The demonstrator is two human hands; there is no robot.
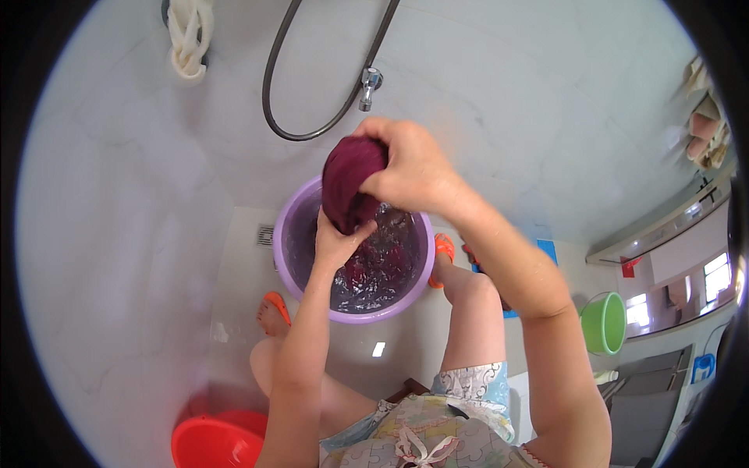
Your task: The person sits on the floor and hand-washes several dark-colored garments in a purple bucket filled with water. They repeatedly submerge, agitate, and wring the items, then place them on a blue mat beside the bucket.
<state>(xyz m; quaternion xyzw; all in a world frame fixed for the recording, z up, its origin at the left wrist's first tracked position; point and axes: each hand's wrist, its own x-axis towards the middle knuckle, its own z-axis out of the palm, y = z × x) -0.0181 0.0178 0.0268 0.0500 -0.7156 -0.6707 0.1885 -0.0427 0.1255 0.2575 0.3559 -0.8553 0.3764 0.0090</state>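
Note:
A dark red cloth (351, 175), bunched into a thick bundle, is held between both hands above a round purple basin (354, 317). My right hand (412, 167) grips its upper right side, fingers over the top and thumb near the middle. Lower down, my left hand (339, 240) holds the bottom end, with the thumb pointing right. Rippling water (374, 286) fills part of the basin, and more dark red cloth (366, 269) shows in it beneath the hands.
A chrome tap (367, 90) and a dark hose (268, 105) are on the wall beyond the basin. A red basin (216, 444) stands at the lower left, a green bucket (611, 323) at the right. A floor drain (265, 236) lies left of the purple basin.

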